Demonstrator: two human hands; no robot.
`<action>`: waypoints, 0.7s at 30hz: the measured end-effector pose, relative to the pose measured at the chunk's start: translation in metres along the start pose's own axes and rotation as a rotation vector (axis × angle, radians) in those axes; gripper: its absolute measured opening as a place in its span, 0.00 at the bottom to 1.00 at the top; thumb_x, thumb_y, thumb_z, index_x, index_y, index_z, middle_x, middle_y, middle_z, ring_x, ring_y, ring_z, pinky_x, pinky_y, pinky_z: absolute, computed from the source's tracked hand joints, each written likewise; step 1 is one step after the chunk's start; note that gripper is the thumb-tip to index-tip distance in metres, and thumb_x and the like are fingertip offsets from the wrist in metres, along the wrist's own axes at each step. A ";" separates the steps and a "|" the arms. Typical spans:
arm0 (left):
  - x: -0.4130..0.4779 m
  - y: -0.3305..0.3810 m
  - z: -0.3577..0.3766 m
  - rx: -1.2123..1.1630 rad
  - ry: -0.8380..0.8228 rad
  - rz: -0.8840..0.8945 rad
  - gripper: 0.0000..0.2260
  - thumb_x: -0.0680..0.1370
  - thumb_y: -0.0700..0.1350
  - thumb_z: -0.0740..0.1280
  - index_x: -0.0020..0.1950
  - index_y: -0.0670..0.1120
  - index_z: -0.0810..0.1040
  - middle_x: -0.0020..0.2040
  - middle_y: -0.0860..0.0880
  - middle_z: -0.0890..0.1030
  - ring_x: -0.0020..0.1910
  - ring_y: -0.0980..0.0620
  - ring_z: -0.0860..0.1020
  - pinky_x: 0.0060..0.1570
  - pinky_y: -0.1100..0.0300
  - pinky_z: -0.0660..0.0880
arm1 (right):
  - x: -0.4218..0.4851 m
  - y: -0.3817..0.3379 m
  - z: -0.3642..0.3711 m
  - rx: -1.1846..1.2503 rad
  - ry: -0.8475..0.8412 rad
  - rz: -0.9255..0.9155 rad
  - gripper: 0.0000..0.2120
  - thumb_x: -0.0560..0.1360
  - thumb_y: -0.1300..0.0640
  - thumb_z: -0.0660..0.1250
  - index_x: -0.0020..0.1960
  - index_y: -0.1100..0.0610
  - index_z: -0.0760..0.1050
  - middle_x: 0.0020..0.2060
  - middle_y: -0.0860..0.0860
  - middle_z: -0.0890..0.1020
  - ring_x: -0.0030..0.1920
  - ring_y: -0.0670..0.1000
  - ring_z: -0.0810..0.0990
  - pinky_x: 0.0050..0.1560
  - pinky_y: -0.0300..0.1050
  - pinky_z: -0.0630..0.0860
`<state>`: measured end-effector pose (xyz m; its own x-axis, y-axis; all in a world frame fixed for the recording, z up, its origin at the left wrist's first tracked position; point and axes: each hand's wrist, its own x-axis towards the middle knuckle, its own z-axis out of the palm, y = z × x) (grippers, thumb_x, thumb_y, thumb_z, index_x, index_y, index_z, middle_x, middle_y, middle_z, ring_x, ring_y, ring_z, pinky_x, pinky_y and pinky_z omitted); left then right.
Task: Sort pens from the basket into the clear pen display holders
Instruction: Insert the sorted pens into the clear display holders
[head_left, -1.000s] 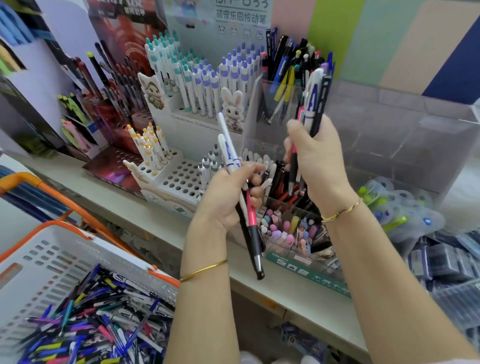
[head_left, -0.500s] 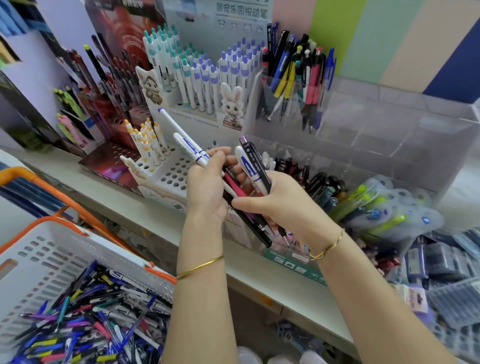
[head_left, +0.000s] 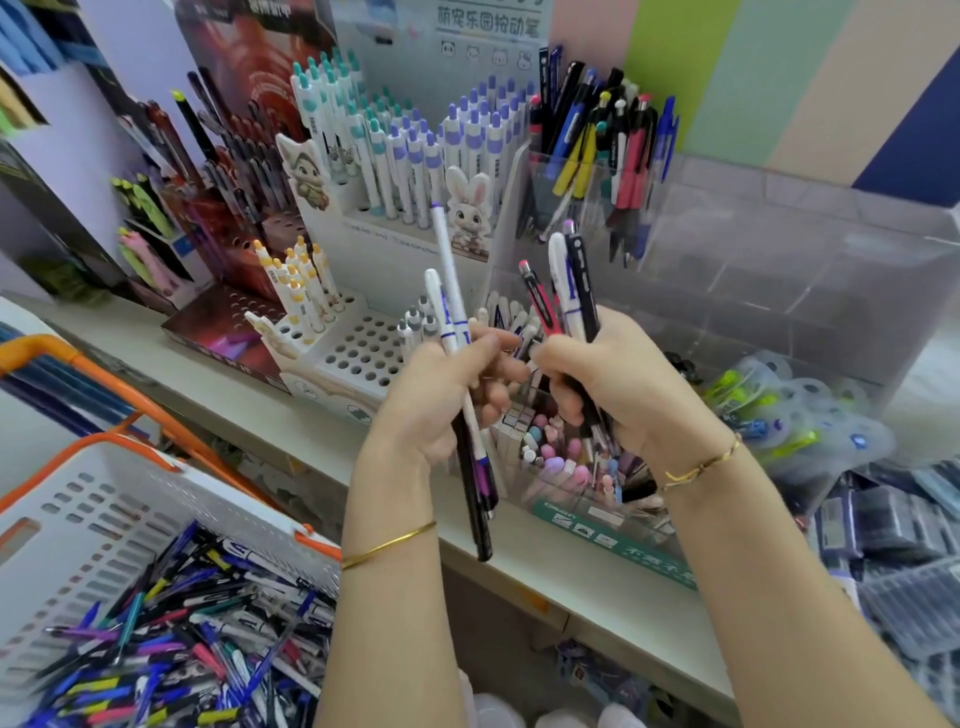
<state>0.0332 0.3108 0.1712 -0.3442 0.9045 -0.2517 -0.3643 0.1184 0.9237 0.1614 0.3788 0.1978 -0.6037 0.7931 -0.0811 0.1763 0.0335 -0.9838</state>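
Where the view is nearest, below and to the left of the fingers, a white plastic basket (head_left: 104, 499) with slotted walls and orange handles holds a loose heap of thin pens (head_left: 182, 649), blue, black, pink and yellow, lying in all directions. Above it the left hand (head_left: 441, 395) curls its fingers around a small bundle. Two smooth white pens (head_left: 447, 291) with blue bands stand up above the fingers, and a long black pen (head_left: 475, 499) hangs down under the palm. Just beside it, with the fingertips almost touching, the right hand (head_left: 623, 384) grips three pens upright: a pink pen (head_left: 537, 296), a white pen (head_left: 558, 280) and a dark pen (head_left: 582, 280), their clicker ends above the fingers. Each wrist carries a thin gold bangle (head_left: 389, 545). Directly under and behind both sets of fingers stands the clear pen display holder (head_left: 779, 249), with hard transparent walls. Its front compartment (head_left: 561, 467) has pastel round-topped pens, and its tall back compartment (head_left: 618, 145), beyond the right fingers, has black, yellow, pink and blue pens standing upright. Farther back, left of the fingers, a white stand (head_left: 358, 353) with round holes carries rows of capped pens (head_left: 395, 145), white with teal and purple tops
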 end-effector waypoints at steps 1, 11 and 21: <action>-0.001 -0.001 0.000 0.036 -0.081 -0.021 0.08 0.82 0.40 0.59 0.47 0.43 0.77 0.29 0.50 0.78 0.22 0.58 0.70 0.20 0.68 0.65 | 0.004 -0.002 0.002 0.036 0.034 -0.016 0.09 0.74 0.66 0.65 0.37 0.58 0.68 0.20 0.51 0.69 0.20 0.50 0.64 0.22 0.40 0.63; -0.001 -0.007 -0.010 0.119 -0.403 -0.212 0.07 0.77 0.44 0.63 0.48 0.41 0.77 0.29 0.50 0.73 0.20 0.60 0.64 0.19 0.69 0.58 | 0.026 -0.021 0.013 0.395 0.217 0.020 0.06 0.72 0.66 0.69 0.48 0.62 0.75 0.50 0.71 0.79 0.21 0.44 0.68 0.21 0.37 0.66; 0.009 0.000 -0.010 -0.375 -0.066 -0.111 0.05 0.80 0.37 0.61 0.46 0.39 0.73 0.34 0.44 0.79 0.22 0.60 0.67 0.17 0.72 0.62 | 0.012 -0.013 0.012 0.603 0.424 -0.162 0.08 0.74 0.71 0.65 0.46 0.59 0.70 0.39 0.56 0.85 0.22 0.46 0.70 0.23 0.38 0.70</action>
<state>0.0218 0.3146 0.1662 -0.2328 0.9204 -0.3140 -0.6910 0.0707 0.7194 0.1427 0.3809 0.2080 -0.2134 0.9768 0.0205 -0.4189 -0.0725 -0.9051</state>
